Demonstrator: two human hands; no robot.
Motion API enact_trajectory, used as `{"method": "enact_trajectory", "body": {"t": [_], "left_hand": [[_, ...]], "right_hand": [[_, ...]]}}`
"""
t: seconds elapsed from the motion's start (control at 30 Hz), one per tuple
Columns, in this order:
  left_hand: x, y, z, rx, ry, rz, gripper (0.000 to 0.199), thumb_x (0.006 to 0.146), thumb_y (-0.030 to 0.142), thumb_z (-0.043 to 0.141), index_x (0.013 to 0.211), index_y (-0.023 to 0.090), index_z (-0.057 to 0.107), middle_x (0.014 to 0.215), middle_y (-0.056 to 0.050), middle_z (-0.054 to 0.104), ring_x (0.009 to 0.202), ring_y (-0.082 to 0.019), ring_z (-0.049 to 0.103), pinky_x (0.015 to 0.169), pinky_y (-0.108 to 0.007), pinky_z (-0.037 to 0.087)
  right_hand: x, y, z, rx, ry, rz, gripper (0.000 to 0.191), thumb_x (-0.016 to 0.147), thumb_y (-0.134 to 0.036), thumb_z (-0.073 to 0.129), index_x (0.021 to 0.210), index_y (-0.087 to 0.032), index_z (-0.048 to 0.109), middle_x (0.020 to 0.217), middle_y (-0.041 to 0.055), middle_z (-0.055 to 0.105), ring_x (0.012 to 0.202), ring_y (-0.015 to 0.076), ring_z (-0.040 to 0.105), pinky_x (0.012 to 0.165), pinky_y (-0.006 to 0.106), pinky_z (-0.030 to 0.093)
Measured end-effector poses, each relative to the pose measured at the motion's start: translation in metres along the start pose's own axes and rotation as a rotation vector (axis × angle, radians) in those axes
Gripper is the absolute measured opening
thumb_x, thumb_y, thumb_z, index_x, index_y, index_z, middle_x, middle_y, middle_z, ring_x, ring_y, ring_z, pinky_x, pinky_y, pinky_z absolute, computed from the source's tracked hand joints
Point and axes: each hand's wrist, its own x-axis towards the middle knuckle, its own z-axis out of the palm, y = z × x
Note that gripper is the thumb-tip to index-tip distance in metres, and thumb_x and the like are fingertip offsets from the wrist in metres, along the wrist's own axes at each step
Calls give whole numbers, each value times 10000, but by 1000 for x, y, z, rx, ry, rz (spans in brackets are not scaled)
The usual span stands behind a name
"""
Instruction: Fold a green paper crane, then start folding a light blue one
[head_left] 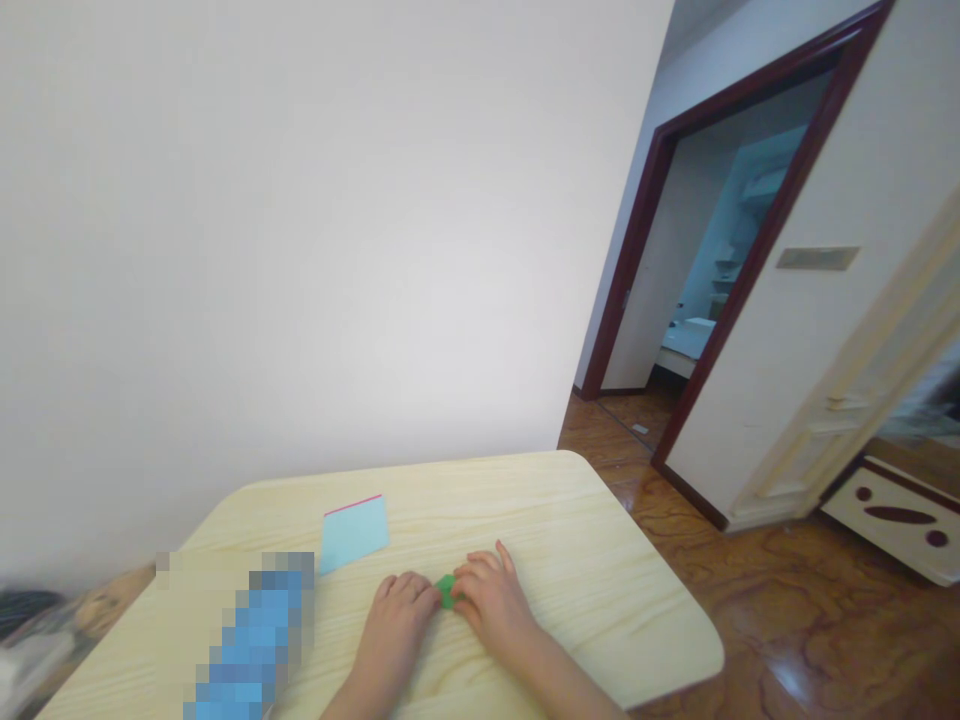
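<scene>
A small piece of green paper [447, 591] lies on the table between my two hands, partly covered by fingers. My left hand [405, 610] is closed, its thumb and fingertips pressed on the paper's left edge. On the other side, my right hand [491, 600] pinches the paper's right edge, with one finger raised off it. Whether the paper is folded is too small to tell. Beyond my left hand lies a light blue sheet stack [356, 535] with a pink line along its far edge.
The pale wooden table [600, 600] has rounded corners and stands against a white wall [337, 250]. A blue pixelated shape [251, 640] covers the table's left part. To the right are a dark red door frame [660, 180], brown floor [787, 620] and a low white cabinet [892, 520].
</scene>
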Motion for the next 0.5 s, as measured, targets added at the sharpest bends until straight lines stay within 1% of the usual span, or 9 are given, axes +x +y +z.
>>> {"method": "enact_trajectory", "body": {"t": [0.1, 0.33, 0.5], "left_hand": [[1, 0, 1, -14, 1, -13, 164, 826, 145, 494, 828, 252, 618, 878, 9, 653, 893, -176, 552, 809, -323, 330], [4, 3, 3, -69, 28, -79, 176, 848, 182, 447, 831, 238, 612, 911, -2, 648, 886, -174, 559, 792, -315, 350], [2, 9, -1, -92, 43, -118, 184, 836, 164, 441, 834, 230, 614, 931, -13, 645, 904, -179, 560, 809, -328, 345]], "right_hand": [[2, 1, 3, -25, 0, 0, 41, 813, -266, 587, 815, -279, 627, 982, -52, 642, 1083, 149, 458, 1051, 420, 69], [3, 1, 10, 6, 57, 57, 115, 832, -173, 517, 838, -230, 616, 1044, 11, 608, 1102, 187, 437, 1031, 423, 147], [4, -1, 13, -15, 82, 75, 154, 821, -129, 474, 837, -201, 609, 1093, 39, 568, 1124, 203, 408, 1026, 414, 176]]}}
